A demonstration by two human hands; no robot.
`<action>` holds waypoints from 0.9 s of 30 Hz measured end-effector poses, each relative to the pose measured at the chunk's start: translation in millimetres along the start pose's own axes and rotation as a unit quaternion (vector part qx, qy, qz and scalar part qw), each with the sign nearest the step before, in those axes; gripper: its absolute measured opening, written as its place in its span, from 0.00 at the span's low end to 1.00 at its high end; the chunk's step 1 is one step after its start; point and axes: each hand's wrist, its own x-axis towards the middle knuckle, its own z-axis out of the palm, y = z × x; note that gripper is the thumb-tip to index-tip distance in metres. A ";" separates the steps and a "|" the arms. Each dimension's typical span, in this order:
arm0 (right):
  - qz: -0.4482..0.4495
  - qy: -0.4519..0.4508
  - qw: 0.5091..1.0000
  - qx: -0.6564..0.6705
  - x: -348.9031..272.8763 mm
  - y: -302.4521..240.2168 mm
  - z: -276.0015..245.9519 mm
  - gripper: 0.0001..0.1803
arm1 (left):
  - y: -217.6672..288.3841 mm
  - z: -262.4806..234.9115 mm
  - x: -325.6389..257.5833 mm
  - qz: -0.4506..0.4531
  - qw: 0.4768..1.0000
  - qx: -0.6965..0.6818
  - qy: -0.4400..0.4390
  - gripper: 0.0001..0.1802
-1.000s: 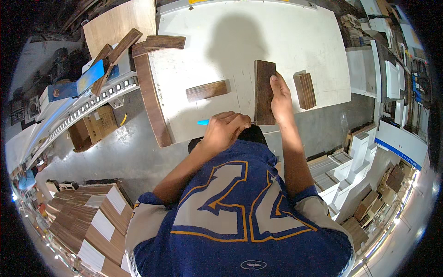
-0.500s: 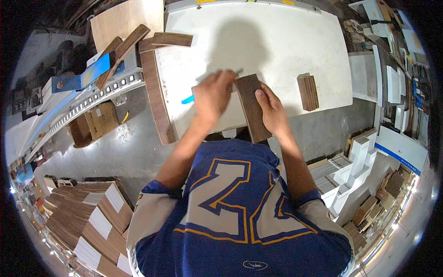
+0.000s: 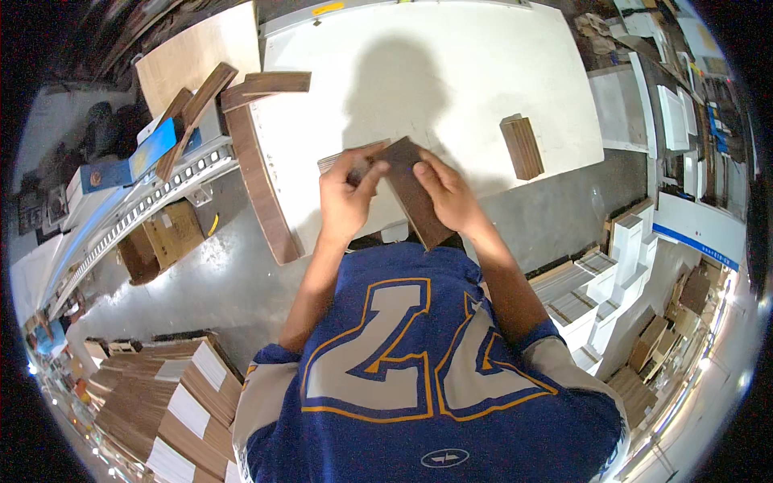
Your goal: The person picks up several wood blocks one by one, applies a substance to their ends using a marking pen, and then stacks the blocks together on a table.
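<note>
A dark brown rectangular wood board [image 3: 422, 203] slants in front of my chest, its lower end close to my shirt. My right hand [image 3: 451, 197] grips it along the right edge, thumb on the face. At its upper left edge, my left hand [image 3: 348, 201] is closed with thumb and fingers pinched together. Something small and dark shows between those fingers, too blurred to name. Just behind the left hand is a thin brown piece with a ridged end [image 3: 328, 163], partly hidden; whether the hand touches it I cannot tell.
The white tabletop [image 3: 483, 64] carries a small stack of brown boards [image 3: 522, 148] at right. A long brown strip [image 3: 262, 185] lines its left edge, with loose strips [image 3: 278, 82] at the far left. A perforated metal rail [image 3: 153, 197] stands left; stacked panels [image 3: 161, 402] lie behind left.
My left hand has drawn slightly left and down, and the blue item that stuck out of it no longer shows. The board's top has tilted further left. The whole view has shifted a little.
</note>
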 end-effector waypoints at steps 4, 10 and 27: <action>0.015 -0.046 0.998 -0.042 3.5 10.0 4.5 0.30 | -6.4 10.8 -8.0 0.009 0.996 -0.030 0.087 0.16; -0.135 -0.128 0.977 -0.103 0.3 10.7 -7.4 0.68 | -3.2 25.0 -4.9 0.027 0.993 0.010 0.118 0.20; 0.199 0.064 0.961 -0.181 -0.9 162.0 -207.7 0.41 | 5.5 91.9 0.6 -0.043 0.998 0.023 0.042 0.15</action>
